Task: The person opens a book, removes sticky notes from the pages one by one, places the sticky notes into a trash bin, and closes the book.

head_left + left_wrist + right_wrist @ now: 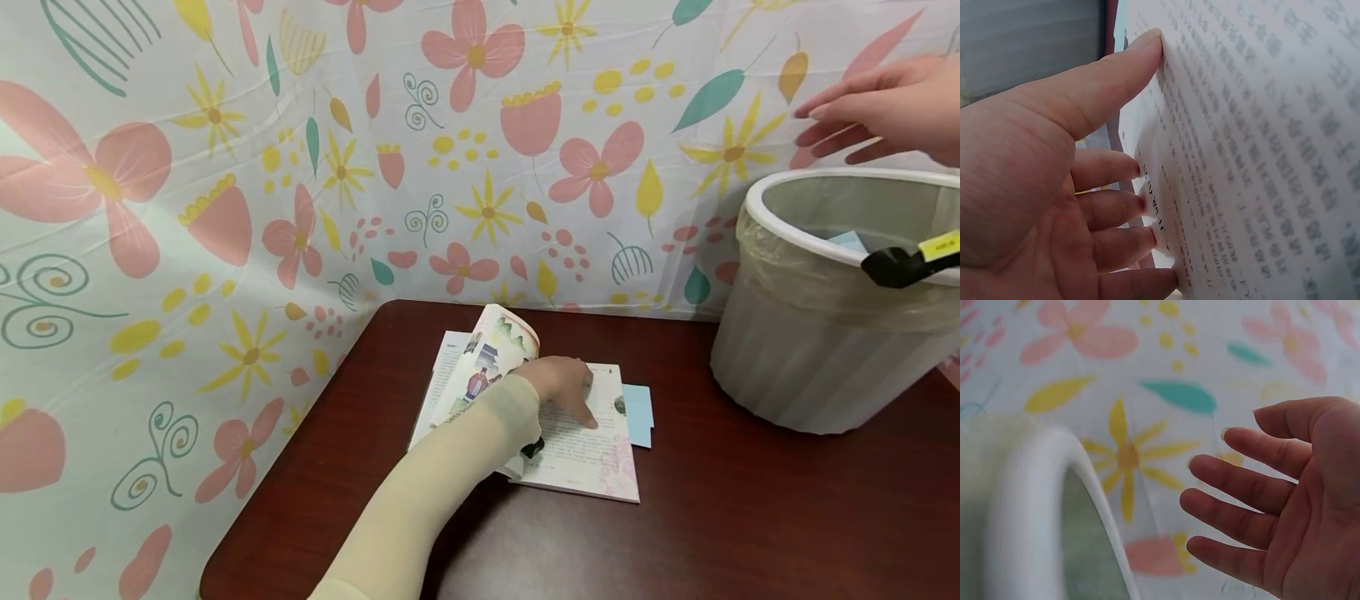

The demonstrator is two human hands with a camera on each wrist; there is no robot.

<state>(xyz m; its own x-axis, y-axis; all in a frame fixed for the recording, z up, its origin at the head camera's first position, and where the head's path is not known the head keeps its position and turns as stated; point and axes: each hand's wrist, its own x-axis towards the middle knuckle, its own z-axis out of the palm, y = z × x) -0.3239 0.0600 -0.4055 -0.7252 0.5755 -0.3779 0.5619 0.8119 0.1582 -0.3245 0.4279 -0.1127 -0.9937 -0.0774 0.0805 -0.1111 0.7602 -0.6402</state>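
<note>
An open book (pixel 581 471) with printed text lies on the table, its left pages, one with a coloured picture (pixel 487 367), curling up. My left hand (pixel 561 382) rests on the right-hand page, thumb and fingers spread and fingertips at the paper. The left wrist view shows that hand (pixel 1029 187) close beside the text page (pixel 1241 137). Blue sticky notes (pixel 639 414) stick out from the book's right edge. My right hand (pixel 892 108) hangs above the waste bin (pixel 795 350) with nothing in it; its fingers are loosely spread in the right wrist view.
The grey bin has a white rim (pixel 772 212), a clear liner and a light blue piece of paper (pixel 849 242) inside. A black handle with a yellow label (pixel 937 246) is at its rim. Flower-patterned cloth (pixel 480 167) hangs behind the dark red table (pixel 675 533).
</note>
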